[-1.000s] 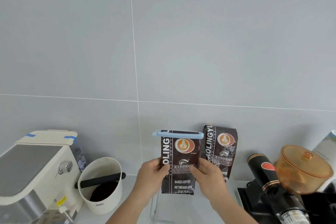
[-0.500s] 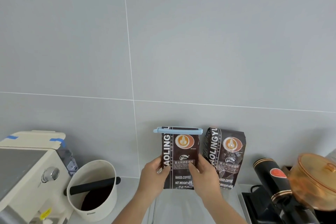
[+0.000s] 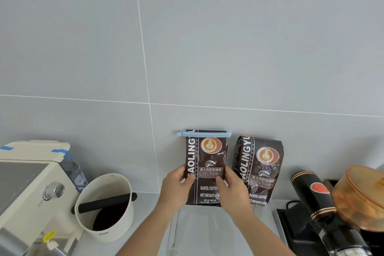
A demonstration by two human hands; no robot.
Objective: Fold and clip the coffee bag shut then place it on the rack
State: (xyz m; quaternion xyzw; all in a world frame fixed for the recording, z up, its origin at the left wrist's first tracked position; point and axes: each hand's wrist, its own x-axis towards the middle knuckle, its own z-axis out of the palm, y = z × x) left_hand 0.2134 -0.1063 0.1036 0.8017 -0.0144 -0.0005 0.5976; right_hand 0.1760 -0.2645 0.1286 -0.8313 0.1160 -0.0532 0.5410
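Note:
A dark brown coffee bag [image 3: 206, 158] stands upright against the grey wall, its folded top held by a light blue clip [image 3: 203, 133]. My left hand [image 3: 176, 189] grips its left edge and my right hand [image 3: 233, 190] grips its right edge, thumbs on the front. The bag's bottom edge is at the back of a clear acrylic rack [image 3: 176, 228]; whether it rests there I cannot tell. A second, unclipped coffee bag [image 3: 258, 169] stands just to the right on the same rack.
A cream knock box [image 3: 105, 207] with a black bar sits left of my arms, beside a cream espresso machine [image 3: 27, 185]. At the right stand a black grinder [image 3: 311, 193] and an amber lidded hopper [image 3: 361, 195].
Both hands have carried the clipped bag back toward the wall and a little right, closer to the second bag. The view has shifted left.

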